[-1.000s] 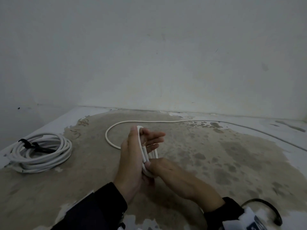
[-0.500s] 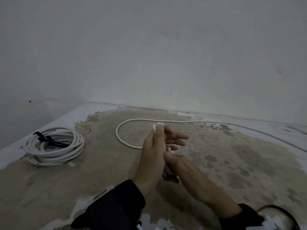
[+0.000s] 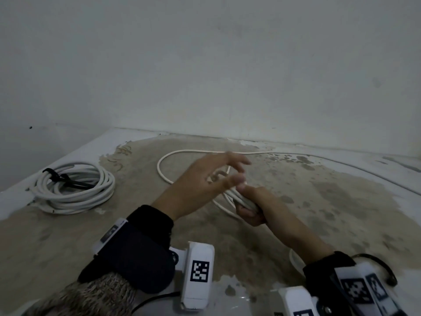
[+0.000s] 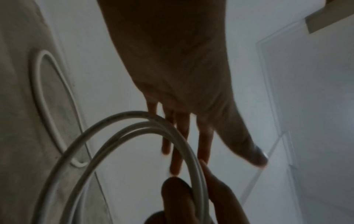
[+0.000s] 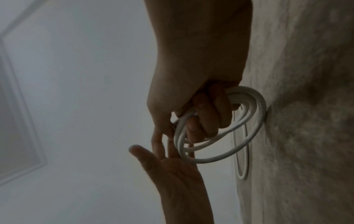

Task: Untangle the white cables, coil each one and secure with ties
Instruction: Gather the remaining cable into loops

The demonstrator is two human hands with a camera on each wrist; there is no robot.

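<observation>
Stained floor [image 3: 341,201], large. Finished coil [image 3: 73,192] of white cable, black tie [image 3: 66,179] across, far left. Loose white cable [image 3: 164,176] trailing over floor to small loops [image 5: 247,121] gripped in right hand [image 3: 255,201]. Left hand [image 3: 200,185] beside loops, fingers straight, holding nothing.

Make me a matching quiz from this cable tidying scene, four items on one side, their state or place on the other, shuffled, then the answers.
Items
1. left hand
2. right hand
3. tied coil
4. black tie

States
A. grips a few white loops
B. lies on the floor at far left
C. fingers straight, holding nothing
D. wrapped round a finished bundle

Pairs: 1-C, 2-A, 3-B, 4-D
</observation>
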